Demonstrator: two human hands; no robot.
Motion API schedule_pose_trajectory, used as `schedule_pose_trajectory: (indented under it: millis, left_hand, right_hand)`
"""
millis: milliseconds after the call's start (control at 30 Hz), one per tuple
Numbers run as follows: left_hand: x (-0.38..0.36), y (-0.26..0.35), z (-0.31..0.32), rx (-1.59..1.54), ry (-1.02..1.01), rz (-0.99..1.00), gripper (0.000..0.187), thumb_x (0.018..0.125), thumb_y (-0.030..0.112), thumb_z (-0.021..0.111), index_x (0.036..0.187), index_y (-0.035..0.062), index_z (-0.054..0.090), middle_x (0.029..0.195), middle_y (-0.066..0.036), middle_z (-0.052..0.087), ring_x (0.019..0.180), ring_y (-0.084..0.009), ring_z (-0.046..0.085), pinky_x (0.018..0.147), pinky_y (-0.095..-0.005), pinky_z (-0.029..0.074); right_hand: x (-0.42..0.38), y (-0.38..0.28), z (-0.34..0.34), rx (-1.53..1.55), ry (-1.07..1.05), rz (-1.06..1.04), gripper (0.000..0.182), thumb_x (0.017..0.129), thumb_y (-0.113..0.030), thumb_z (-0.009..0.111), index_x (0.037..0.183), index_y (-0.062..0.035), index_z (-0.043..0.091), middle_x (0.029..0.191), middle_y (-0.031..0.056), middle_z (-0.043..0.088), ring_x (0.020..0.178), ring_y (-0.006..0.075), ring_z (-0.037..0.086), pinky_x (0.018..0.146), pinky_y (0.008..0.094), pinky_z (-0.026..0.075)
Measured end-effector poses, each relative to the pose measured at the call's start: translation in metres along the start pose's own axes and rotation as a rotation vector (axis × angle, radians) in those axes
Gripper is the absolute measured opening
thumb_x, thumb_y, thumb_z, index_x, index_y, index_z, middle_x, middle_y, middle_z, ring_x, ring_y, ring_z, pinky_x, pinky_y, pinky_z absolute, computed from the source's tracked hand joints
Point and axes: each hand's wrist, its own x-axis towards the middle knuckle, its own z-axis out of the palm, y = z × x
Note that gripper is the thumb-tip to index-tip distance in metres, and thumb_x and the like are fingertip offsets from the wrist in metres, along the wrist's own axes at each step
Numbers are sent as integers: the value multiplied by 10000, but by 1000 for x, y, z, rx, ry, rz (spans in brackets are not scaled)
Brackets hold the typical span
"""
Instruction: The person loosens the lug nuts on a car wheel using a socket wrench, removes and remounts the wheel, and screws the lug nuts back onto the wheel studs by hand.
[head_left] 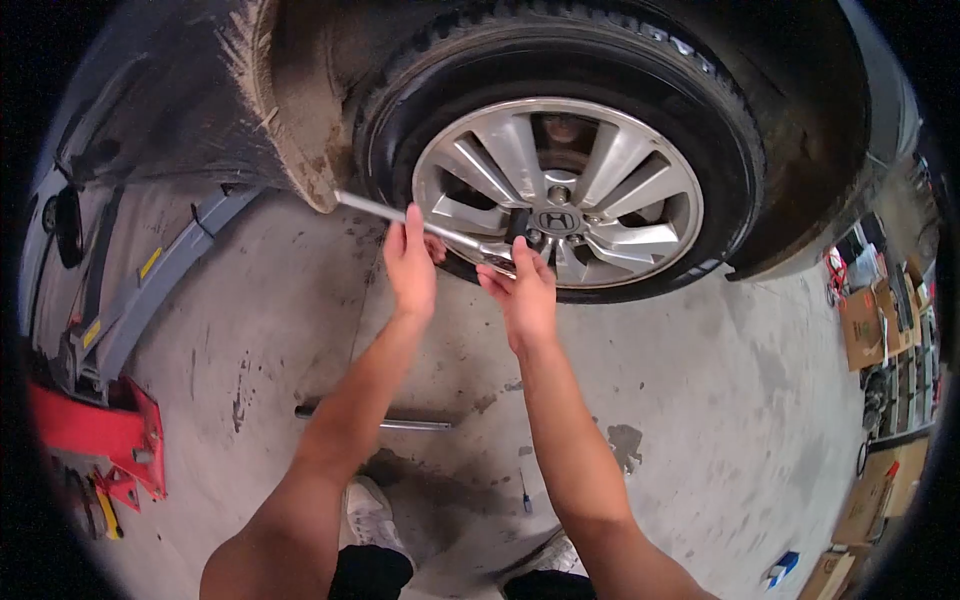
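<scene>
A long silver socket wrench (458,238) slants across the lower left of the wheel, its far end by the fender edge. My left hand (411,268) is closed loosely around its shaft, thumb upward. At the tool's head, my right hand (527,296) grips with bent fingers, partly hiding it. A dark socket (519,222) stands up from the head, close to the lug nuts. Behind both hands is the silver alloy wheel (622,150) with a Honda emblem (560,222) and several lug nuts, inside a black tire (735,165).
A metal bar (415,425) and a small screwdriver (526,493) lie on the concrete floor (720,400). A grey lift arm (165,275) and red equipment (95,430) are at left. Cardboard boxes (865,325) and shelving line the right side. The car's fender overhangs the tire.
</scene>
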Motion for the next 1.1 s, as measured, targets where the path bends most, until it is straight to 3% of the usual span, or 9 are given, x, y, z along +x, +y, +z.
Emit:
schedule_pose_trajectory:
  millis: [200, 433, 500, 600, 667, 833, 900, 1000, 1100]
  left_hand:
    - [-8, 76, 35, 540, -380, 479, 198, 1028, 221, 644, 996, 26, 624, 736, -3, 641, 651, -55, 589, 589, -210, 449]
    - [11, -30, -24, 27, -67, -63, 266, 1017, 305, 638, 952, 48, 608, 805, -22, 660, 663, -124, 608, 627, -266, 501]
    - [11, -67, -41, -248, -135, -693, 288, 1002, 363, 630, 918, 90, 590, 817, -27, 645, 707, -162, 604, 669, -314, 518]
    - [-13, -72, -32, -272, -93, -922, 276, 977, 368, 649, 940, 101, 592, 824, -27, 633, 757, -176, 607, 700, -335, 523]
    - [-14, -60, -24, -271, -39, -865, 280, 999, 366, 628, 941, 96, 585, 831, -31, 627, 745, -162, 603, 678, -318, 514]
    - [-3, 35, 14, 47, 22, -90, 303, 1020, 358, 636, 951, 66, 591, 757, -11, 635, 622, -114, 581, 584, -257, 474]
    - [-3, 66, 25, 222, -343, 165, 257, 1004, 290, 677, 966, 43, 616, 726, -12, 646, 592, -96, 580, 566, -240, 465]
    - [-5, 70, 30, 527, -416, 347, 218, 997, 237, 693, 980, 28, 633, 723, -23, 653, 609, -75, 588, 568, -232, 465]
    - [-8, 50, 23, 262, -278, 211, 240, 1032, 270, 633, 960, 41, 624, 720, -24, 653, 597, -85, 594, 562, -236, 470]
  right_hand:
    - [-5, -6, -10, 66, -41, 211, 434, 1058, -458, 514, 1180, -52, 607, 1034, 75, 683, 839, 176, 662, 762, 320, 545]
    - [-11, -18, -6, -84, 17, 164, 339, 1022, -404, 619, 1112, -77, 637, 954, 15, 655, 802, 142, 641, 734, 288, 536]
    - [-12, -17, -6, -128, -35, 111, 335, 1007, -385, 655, 1103, -64, 633, 963, 5, 648, 799, 133, 640, 731, 269, 536]
    - [-4, -8, -6, -103, -27, 55, 372, 1020, -383, 633, 1137, -30, 620, 982, 24, 654, 798, 139, 656, 727, 268, 551]
    - [-4, -3, -4, -56, -21, 40, 382, 1033, -378, 610, 1153, -15, 604, 989, 46, 660, 799, 152, 669, 726, 274, 562]
    - [-8, -6, -2, 46, 30, 98, 398, 1072, -361, 526, 1176, 22, 561, 994, 109, 674, 794, 193, 697, 728, 309, 590]
    - [-2, -4, -7, 51, 15, 133, 397, 1085, -353, 483, 1179, 28, 548, 1005, 129, 680, 799, 205, 695, 741, 315, 591]
    - [6, -7, -9, 76, 39, 156, 368, 1091, -327, 455, 1148, 18, 567, 989, 124, 682, 797, 204, 689, 739, 315, 588]
    - [-3, -13, -1, -27, 50, 69, 366, 1042, -309, 577, 1159, 38, 597, 957, 95, 674, 786, 162, 659, 731, 294, 565]
